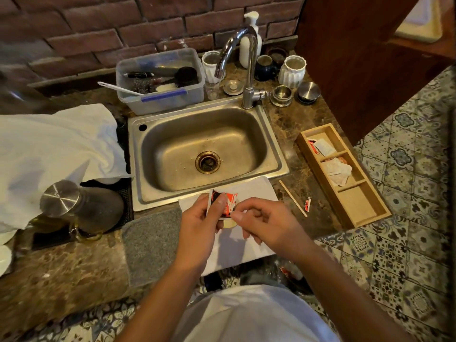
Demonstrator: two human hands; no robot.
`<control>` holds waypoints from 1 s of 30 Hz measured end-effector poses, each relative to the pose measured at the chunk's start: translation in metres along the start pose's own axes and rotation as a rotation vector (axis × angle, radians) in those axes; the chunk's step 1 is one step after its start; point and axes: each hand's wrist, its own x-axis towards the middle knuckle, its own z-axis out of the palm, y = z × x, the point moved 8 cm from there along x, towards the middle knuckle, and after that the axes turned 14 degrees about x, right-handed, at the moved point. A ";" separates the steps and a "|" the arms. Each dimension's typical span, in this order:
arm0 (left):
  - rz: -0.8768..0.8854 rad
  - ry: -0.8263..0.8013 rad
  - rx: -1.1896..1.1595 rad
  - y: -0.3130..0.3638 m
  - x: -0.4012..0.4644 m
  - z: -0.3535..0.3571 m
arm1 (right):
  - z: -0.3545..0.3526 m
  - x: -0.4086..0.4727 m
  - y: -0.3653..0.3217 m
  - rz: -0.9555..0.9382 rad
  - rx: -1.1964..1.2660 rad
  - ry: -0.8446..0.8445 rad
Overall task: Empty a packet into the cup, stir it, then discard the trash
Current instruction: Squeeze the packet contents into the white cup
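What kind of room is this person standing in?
Most likely a small kitchen or coffee corner. A stainless steel sink with a curved chrome tap sits in a brown marble counter, a wooden compartment tray holds sachets, and both hands hold a red-and-white packet.

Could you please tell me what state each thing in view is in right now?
packet: held by both hands, over the cup
left hand: grips the packet
right hand: pinches the packet's edge
cup: mostly hidden under the hands
stir stick: lying on the counter, untouched
sink: empty, tap off
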 end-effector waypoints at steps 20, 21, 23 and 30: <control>0.141 -0.050 0.213 -0.020 -0.020 -0.016 | 0.011 -0.004 0.027 -0.033 0.085 0.002; 0.132 -0.037 0.216 -0.021 -0.019 -0.015 | 0.010 -0.001 0.027 -0.046 0.090 -0.016; 0.102 -0.015 0.237 -0.029 -0.017 -0.011 | 0.006 0.007 0.032 -0.054 0.086 -0.047; 0.026 0.007 0.198 -0.057 -0.013 0.004 | -0.008 0.016 0.057 0.026 0.007 -0.018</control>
